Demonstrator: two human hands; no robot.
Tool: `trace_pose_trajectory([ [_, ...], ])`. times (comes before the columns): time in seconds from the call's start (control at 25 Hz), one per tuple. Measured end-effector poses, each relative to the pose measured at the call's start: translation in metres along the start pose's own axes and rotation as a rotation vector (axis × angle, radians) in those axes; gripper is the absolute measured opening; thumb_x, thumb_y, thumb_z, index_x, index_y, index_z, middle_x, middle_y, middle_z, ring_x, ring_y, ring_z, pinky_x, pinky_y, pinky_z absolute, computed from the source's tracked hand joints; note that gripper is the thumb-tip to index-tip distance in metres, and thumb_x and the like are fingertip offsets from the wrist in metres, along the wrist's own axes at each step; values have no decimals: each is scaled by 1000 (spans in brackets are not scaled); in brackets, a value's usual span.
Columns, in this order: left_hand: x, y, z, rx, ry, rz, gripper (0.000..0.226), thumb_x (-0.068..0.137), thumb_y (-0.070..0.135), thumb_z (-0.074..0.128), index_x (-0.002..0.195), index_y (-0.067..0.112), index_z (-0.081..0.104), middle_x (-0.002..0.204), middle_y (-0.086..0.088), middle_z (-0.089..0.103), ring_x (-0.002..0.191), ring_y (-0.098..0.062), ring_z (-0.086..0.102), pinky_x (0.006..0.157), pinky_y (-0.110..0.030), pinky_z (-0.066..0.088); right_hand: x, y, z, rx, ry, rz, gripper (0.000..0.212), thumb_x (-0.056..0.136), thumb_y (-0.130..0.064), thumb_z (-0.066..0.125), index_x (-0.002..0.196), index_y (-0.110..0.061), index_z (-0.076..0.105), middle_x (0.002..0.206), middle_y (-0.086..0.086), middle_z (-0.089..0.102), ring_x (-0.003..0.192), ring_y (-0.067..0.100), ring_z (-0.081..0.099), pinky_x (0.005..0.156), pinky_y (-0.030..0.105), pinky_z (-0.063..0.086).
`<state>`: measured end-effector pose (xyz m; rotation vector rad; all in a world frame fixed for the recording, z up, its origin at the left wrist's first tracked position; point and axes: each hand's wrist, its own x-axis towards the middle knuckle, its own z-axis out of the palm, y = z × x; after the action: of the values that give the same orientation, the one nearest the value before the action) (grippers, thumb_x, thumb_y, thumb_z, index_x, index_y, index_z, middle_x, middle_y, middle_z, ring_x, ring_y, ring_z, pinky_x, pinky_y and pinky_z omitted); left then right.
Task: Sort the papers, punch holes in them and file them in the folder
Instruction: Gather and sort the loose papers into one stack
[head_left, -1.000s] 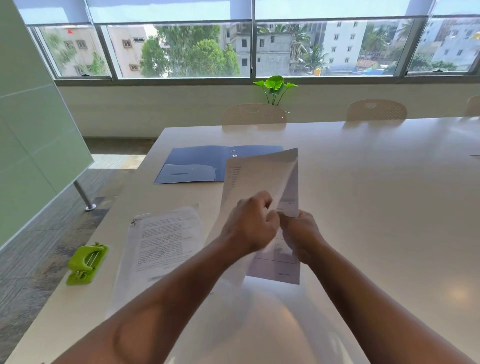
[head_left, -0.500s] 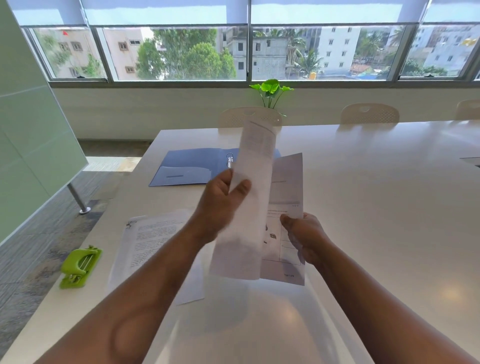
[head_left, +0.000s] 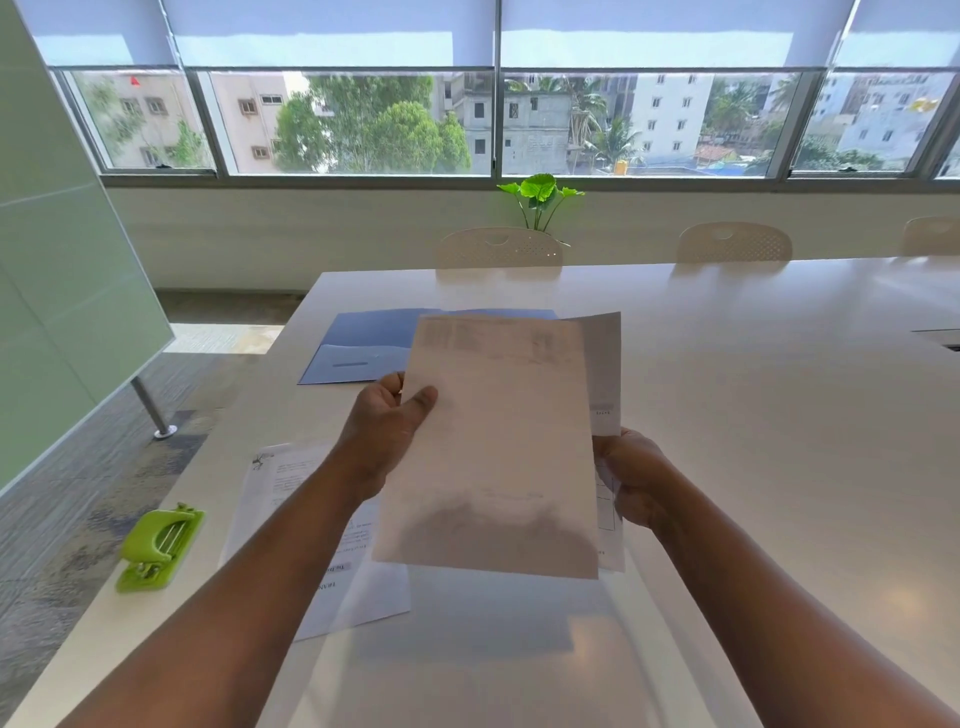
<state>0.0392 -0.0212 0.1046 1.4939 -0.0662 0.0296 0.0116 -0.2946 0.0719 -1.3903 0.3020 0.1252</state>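
My left hand (head_left: 387, 431) pinches the left edge of a white sheet (head_left: 493, 447), held up facing me above the table. Behind it, my right hand (head_left: 631, 478) grips a second printed sheet (head_left: 605, 364) by its right edge; only a strip of that one shows. A stack of printed papers (head_left: 283, 488) lies flat on the table under my left forearm. The open blue folder (head_left: 363, 345) lies farther back, partly hidden by the held sheet. A green hole punch (head_left: 158, 545) sits near the table's left edge.
The long white table (head_left: 753, 415) stretches away to the right. Beige chairs (head_left: 498, 247) stand along its far side below the windows, with a green plant (head_left: 540, 195) behind them. A green glass partition (head_left: 62, 291) stands on the left.
My left hand turned the front sheet from edge-on to flat facing me, and it now covers most of the right-hand sheet. The view tilted slightly downward.
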Motion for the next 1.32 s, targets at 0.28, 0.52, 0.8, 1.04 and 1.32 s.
trace_pose_trajectory([
  [0.28, 11, -31, -5, 85, 164, -65, 11, 97, 13, 66, 108, 15, 66, 102, -9, 77, 91, -26, 75, 75, -35, 59, -5, 5, -1, 108, -104, 91, 25, 88, -9, 67, 111, -11, 77, 115, 18, 76, 108, 39, 71, 101, 58, 53],
  [0.52, 12, -42, -4, -84, 97, -177, 13, 98, 8, 64, 110, 10, 68, 108, -11, 76, 101, -28, 72, 84, -38, 57, -3, 10, -2, 193, -193, 146, 47, 87, -18, 57, 133, -9, 66, 131, 24, 66, 115, 42, 63, 110, 60, 44],
  [0.8, 6, -40, 3, -58, 10, -252, 21, 96, 4, 65, 113, 16, 65, 114, -10, 75, 105, -33, 71, 93, -51, 58, -4, 7, -1, 253, -297, 126, 56, 98, -48, 41, 124, -9, 70, 101, 15, 75, 84, 31, 72, 85, 40, 52],
  [1.04, 0, -21, 11, -26, 54, -61, 23, 99, 6, 61, 122, 9, 61, 113, -9, 73, 100, -27, 72, 87, -42, 61, -7, -1, 6, 7, -249, -219, 28, 96, -9, 62, 124, -6, 68, 119, 15, 74, 114, 38, 68, 104, 49, 52],
  [1.32, -6, -6, 16, 47, 42, 171, 17, 98, 18, 64, 114, 13, 62, 107, -1, 75, 89, -14, 74, 78, -30, 62, -9, -2, 10, -167, -44, -418, 16, 81, -5, 76, 94, -14, 78, 100, 13, 79, 92, 32, 74, 89, 53, 59],
])
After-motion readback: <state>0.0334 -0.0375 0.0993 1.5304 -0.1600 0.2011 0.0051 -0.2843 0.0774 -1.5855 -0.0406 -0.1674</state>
